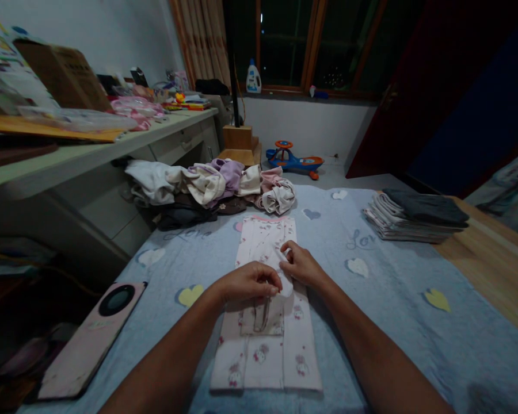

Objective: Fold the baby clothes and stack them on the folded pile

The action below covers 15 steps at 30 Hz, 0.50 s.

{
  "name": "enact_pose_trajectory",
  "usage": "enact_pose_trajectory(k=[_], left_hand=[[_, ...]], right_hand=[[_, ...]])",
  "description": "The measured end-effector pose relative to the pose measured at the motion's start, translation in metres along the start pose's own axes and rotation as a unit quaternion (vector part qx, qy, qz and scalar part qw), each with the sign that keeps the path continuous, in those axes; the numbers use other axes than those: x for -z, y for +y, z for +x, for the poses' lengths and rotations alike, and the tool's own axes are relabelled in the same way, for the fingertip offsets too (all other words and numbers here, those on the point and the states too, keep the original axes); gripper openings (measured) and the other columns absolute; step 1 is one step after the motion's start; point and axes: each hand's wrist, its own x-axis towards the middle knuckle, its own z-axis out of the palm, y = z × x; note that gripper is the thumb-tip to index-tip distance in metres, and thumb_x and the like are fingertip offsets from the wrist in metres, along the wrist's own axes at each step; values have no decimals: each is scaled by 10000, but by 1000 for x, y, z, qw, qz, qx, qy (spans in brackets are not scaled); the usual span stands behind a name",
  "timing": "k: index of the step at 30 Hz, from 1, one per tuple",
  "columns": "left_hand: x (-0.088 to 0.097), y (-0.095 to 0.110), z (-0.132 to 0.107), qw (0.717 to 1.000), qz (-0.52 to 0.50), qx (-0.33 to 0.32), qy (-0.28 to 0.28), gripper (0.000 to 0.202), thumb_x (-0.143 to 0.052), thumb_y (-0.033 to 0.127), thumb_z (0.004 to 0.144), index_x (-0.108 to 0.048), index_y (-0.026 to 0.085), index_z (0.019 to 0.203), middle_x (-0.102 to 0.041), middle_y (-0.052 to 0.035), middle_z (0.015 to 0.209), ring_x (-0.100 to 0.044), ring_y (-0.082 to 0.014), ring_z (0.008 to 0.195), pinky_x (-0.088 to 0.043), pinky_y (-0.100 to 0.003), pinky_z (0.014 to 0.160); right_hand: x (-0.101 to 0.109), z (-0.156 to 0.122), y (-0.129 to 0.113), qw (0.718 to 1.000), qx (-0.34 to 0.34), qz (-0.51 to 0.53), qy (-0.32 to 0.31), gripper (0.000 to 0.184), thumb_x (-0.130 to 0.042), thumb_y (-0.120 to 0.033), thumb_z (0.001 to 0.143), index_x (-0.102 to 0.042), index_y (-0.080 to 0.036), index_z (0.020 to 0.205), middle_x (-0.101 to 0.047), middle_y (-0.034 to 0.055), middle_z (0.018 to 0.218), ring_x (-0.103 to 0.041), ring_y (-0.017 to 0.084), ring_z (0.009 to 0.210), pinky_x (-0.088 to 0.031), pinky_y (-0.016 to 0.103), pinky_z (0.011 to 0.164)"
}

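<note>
A white pajama top (259, 368) with small pink and red cartoon cat prints lies in a long narrow fold across the bed in front of me. My left hand (251, 280) is closed, pinching a raised bit of its cloth above the middle. Beneath that hand rests a smaller folded part, perhaps a sleeve. Just to the right and slightly farther away, my right hand (301, 264) has curled fingers at the garment's right side, thumb and forefinger on the cloth. The fingertips partly hide what they grip.
Rumpled clothes (207, 184) lie in a heap at the bed's far left. A stack of folded clothes (414, 215) stands at right beside a wooden board (492, 259). A pink phone (90, 345) lies at the left edge, near a cluttered desk (155, 135). Beyond is a blue ride-on toy (296, 161).
</note>
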Motion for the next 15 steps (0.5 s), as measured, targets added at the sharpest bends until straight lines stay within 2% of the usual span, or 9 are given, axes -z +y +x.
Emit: enact_pose_trajectory(k=[3, 5, 6, 10, 12, 15], left_hand=[[9, 5, 0, 982, 75, -60, 160, 322, -678, 438, 791, -665, 141, 915, -640, -28, 818, -561, -118, 687, -446, -225, 615], [15, 6, 0, 948, 173, -72, 256, 271, -630, 394, 816, -667, 153, 934, -643, -33, 846, -577, -143, 741, -462, -254, 671], [16, 6, 0, 928, 225, -75, 288, 249, -614, 367, 822, -668, 160, 949, -647, -40, 876, -587, -159, 779, -473, -275, 711], [12, -2, 3, 845, 395, -96, 348, 230, -605, 265, 814, -652, 170, 1019, -646, -88, 1079, -577, -242, 1041, -448, -393, 952], [8, -7, 5, 808, 449, -77, 374, 287, -603, 229, 818, -630, 156, 1094, -632, -116, 1156, -554, -268, 1108, -424, -423, 1003], [5, -14, 8, 788, 471, -25, 394, 326, -558, 193, 855, -600, 142, 1174, -637, -139, 1181, -570, -273, 1106, -439, -423, 995]], right_hand=[[0, 1, 2, 999, 25, 21, -2, 257, -595, -199, 734, -529, -216, 982, -482, -99, 586, -459, 108, 543, -294, 221, 538], [-1, 1, 2, 997, 30, 76, -1, 244, -596, -229, 740, -526, -219, 973, -466, -104, 591, -447, 99, 531, -306, 212, 531], [-2, 2, 2, 993, 25, 113, -1, 244, -595, -248, 744, -524, -220, 976, -452, -107, 591, -436, 94, 515, -308, 207, 518], [-8, 3, 0, 969, -10, 245, -17, 269, -595, -309, 748, -515, -223, 989, -431, -109, 615, -394, 79, 455, -301, 192, 444], [-8, 3, 0, 962, -24, 273, -15, 298, -613, -307, 729, -509, -225, 996, -453, -99, 662, -394, 71, 455, -299, 185, 425], [-6, 1, -1, 962, -30, 270, -30, 386, -641, -277, 718, -520, -235, 1082, -501, -75, 762, -419, 60, 482, -305, 176, 428]])
